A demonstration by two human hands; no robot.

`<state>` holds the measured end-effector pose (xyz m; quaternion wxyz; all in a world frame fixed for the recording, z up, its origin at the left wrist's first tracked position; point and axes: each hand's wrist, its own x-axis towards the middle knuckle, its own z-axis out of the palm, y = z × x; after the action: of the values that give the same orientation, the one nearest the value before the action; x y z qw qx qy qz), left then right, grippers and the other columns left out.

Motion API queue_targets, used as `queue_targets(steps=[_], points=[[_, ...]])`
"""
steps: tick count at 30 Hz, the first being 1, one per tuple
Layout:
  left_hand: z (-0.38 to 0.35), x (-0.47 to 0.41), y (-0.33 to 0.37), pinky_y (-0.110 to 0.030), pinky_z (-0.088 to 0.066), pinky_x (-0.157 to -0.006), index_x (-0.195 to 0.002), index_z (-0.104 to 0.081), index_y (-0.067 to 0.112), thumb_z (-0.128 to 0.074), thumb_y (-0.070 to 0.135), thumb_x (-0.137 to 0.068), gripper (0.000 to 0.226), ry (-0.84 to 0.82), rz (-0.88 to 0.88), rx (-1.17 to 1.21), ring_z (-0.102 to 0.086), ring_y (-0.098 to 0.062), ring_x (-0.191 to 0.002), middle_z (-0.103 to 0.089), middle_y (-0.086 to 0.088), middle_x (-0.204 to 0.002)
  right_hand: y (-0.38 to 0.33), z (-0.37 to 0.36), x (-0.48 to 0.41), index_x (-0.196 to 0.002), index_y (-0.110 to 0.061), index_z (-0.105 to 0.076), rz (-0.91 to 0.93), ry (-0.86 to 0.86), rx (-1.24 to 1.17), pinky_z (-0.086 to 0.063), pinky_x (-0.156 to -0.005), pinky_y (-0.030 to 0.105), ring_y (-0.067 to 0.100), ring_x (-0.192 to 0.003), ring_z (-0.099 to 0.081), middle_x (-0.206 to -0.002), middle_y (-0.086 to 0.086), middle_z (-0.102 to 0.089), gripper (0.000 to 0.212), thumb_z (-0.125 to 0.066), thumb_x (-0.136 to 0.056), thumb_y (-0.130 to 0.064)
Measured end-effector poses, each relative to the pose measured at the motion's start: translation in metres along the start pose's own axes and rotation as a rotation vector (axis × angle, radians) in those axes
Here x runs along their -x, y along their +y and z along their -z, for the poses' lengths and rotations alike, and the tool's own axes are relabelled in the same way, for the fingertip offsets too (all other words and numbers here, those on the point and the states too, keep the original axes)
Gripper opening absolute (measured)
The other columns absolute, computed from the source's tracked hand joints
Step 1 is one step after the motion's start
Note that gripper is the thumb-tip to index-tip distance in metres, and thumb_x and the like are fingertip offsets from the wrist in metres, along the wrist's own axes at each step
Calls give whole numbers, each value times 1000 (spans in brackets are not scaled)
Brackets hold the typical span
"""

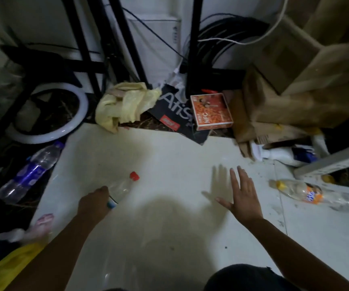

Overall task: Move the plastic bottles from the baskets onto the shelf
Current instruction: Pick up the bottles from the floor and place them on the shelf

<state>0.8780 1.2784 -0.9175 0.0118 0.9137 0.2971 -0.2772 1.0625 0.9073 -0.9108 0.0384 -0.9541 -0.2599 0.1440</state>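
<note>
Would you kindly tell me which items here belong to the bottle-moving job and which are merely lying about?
Job items: red-capped bottle in the left hand; blue-labelled bottle; orange-labelled bottle.

Lying about: orange box; yellow cloth; ring light; cardboard boxes; black cables.

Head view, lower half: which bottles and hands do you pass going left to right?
Blue-label bottle → left hand → red-capped bottle held by it → open right hand → orange-label bottle.
</note>
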Motion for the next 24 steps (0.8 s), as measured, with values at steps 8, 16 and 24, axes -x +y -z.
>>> queue_targets(steps=[8,16,24], points=[[21,-15,65,-27,-47,-88,-116,-52,12,-67,44,-84,47,-68,-196,38,-62,-23,-108,-63,-6,-117,73,2,37,-152,-11,-1,-154,-3,10,0,-119,40,29,-148,4,-160,14,4,117,11,-65,-88],[30,-3,146,-24,-47,-79,-113,-57,20,-75,52,-70,57,-88,-360,6,-65,-17,-100,-66,1,-113,148,13,41,-150,-10,15,-441,-202,96,4,-120,48,30,-146,17,-158,14,19,111,-57,-83,-61],[24,-4,155,-23,-48,-78,-111,-57,24,-78,55,-67,58,-79,-355,51,-65,-15,-98,-66,4,-109,169,12,26,-150,-28,19,-581,-261,53,6,-114,62,35,-145,17,-158,6,23,96,-56,-90,-23]])
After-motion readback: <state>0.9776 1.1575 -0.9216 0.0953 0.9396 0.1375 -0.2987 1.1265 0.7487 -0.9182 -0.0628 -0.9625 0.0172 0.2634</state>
